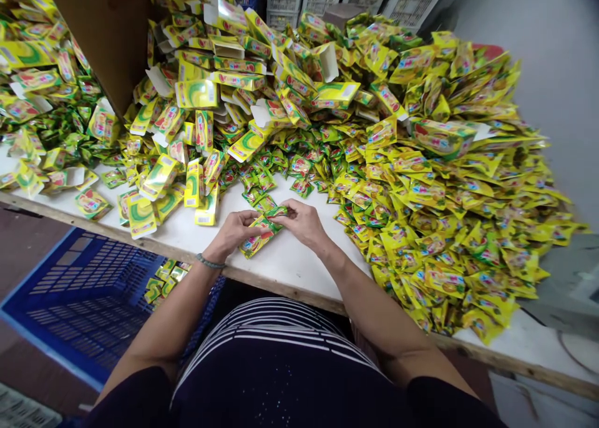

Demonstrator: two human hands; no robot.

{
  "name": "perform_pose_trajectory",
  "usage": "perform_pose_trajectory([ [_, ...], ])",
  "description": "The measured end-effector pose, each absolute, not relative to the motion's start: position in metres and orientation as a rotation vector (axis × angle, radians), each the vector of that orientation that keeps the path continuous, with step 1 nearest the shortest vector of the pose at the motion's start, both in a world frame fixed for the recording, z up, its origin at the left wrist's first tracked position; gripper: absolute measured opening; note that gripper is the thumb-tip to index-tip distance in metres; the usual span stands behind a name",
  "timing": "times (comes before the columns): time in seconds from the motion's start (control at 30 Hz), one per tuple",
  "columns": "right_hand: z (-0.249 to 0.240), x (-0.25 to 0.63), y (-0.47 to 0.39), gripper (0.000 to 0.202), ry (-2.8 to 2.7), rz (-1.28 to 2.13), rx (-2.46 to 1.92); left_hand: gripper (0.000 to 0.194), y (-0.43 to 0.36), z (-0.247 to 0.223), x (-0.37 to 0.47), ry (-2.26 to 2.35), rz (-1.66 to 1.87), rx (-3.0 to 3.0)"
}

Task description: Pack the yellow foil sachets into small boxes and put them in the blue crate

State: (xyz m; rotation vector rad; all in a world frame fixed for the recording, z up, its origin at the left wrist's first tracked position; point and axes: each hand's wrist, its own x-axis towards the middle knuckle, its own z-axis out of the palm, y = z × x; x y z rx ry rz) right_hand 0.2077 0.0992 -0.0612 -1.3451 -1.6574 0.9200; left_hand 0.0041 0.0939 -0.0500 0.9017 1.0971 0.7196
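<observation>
I see a small yellow box slanted near the front edge of the desk, gripped by the fingers of the left hand; those of the right hand pinch a green packet at its upper end, the slant probably letting both meet there. Loose boxes heap up behind, yellow packets crowd the right, narrowing the working space, and a blue crate sits below

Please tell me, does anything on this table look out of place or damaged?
One box with an open white flap lies on the heap of yellow packets at the right. Most other boxes are piled further left, so it looks stray. I see no clear damage.
</observation>
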Motion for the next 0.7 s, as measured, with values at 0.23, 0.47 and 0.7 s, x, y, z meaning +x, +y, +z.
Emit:
perform_pose_trajectory([
  [0.23,-0.048,0.224,0.098,0.017,-1.893,0.914,-1.370,0.051,0.093,-0.049,0.004,1.095,0.707,0.951],
  [0.47,-0.040,0.217,0.092,0.011,-1.967,0.931,-1.269,0.050,0.095,-0.050,0.005,1.077,0.676,0.979],
  [0.7,-0.049,0.212,0.093,0.014,-1.653,1.144,-1.369,0.053,0.095,-0.050,0.011,0.991,0.621,0.996],
])
